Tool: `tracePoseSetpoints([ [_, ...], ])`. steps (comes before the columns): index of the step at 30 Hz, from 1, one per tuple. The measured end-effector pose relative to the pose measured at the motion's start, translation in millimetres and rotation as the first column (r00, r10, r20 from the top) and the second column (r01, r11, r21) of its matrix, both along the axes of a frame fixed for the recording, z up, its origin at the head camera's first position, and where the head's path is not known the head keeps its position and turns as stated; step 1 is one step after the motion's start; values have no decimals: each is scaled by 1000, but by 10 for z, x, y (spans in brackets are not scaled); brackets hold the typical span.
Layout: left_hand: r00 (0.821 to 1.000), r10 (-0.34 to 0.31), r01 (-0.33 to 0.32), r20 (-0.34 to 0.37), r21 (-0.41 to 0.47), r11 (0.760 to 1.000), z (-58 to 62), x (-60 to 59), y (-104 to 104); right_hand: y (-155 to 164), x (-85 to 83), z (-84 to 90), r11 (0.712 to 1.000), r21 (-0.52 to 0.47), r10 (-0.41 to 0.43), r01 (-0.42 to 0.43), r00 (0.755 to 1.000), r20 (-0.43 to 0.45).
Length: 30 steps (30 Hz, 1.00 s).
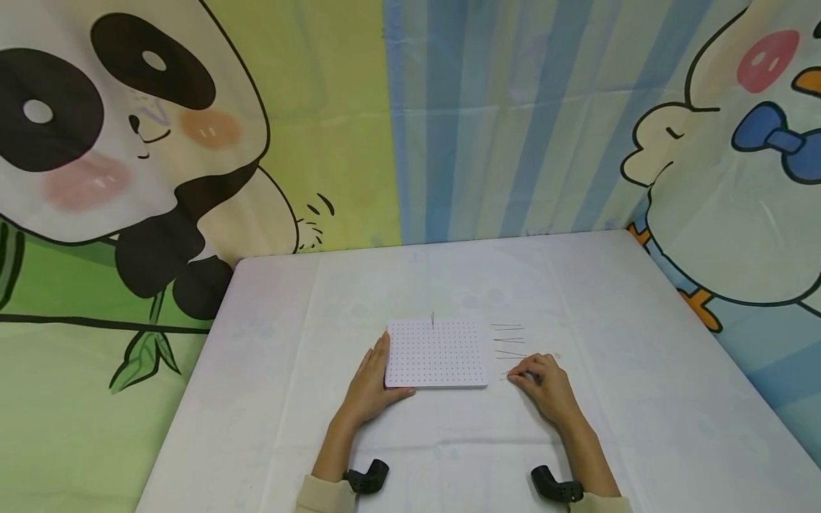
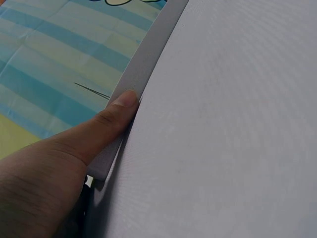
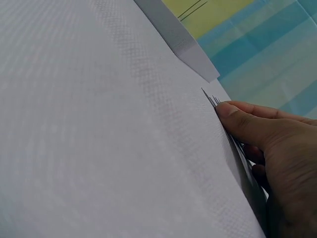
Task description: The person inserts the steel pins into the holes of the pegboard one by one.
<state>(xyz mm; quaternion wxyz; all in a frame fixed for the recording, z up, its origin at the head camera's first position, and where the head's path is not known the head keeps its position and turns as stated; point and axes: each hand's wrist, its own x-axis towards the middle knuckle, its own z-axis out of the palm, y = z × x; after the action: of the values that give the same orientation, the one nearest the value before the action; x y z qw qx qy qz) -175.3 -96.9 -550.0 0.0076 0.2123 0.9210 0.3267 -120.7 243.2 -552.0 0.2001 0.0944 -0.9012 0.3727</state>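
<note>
- A person's left hand (image 1: pixel 370 385) lies flat on the white tablecloth (image 1: pixel 288 342), fingers straight and relaxed against the left edge of a white perforated board (image 1: pixel 436 353); in the left wrist view the thumb (image 2: pixel 106 124) presses against the board's grey side.
- The board sits between the two hands, touching the left one and just clear of the right.
- A single thin needle (image 1: pixel 432 319) stands upright in a hole at the board's far edge, beyond both hands.
- The right hand (image 1: pixel 544 385) rests on the cloth just right of the board's near corner, its fingers curled down over the nearest of the loose needles (image 1: pixel 509 340); the right wrist view shows the thumb (image 3: pixel 237 121) and fingers bearing on fine metal points that stick out from under the fingertips.
- The other loose needles lie side by side on the cloth just beyond the right hand, close beside the board's right edge.
- A black wrist mount (image 1: pixel 367 477) shows at each cuff.
- Behind the table, well beyond the hands, hangs a cartoon backdrop: a panda (image 1: pixel 115 142) on the left-hand side and a duck with a blue bow tie (image 1: pixel 737 178) on the right-hand side.
</note>
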Motion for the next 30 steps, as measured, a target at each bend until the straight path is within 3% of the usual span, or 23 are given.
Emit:
tracePoseSetpoints([
  [8, 1000, -4, 4, -2, 9, 1000, -23, -8, -10, 5, -21, 5, 1000, 19, -13, 12, 999, 43],
  [17, 1000, -8, 8, -23, 14, 1000, -34, 3, -7, -133, -55, 114, 994, -108, -18, 21, 999, 27],
  [23, 1000, -11, 11, -27, 2, 1000, -35, 2, -4, -331, -195, 211, 967, -249, -23, 45, 996, 91],
  [30, 1000, -7, 7, -7, 9, 1000, -33, 16, -6, -662, -396, 295, 916, -401, 39, -19, 998, 43],
])
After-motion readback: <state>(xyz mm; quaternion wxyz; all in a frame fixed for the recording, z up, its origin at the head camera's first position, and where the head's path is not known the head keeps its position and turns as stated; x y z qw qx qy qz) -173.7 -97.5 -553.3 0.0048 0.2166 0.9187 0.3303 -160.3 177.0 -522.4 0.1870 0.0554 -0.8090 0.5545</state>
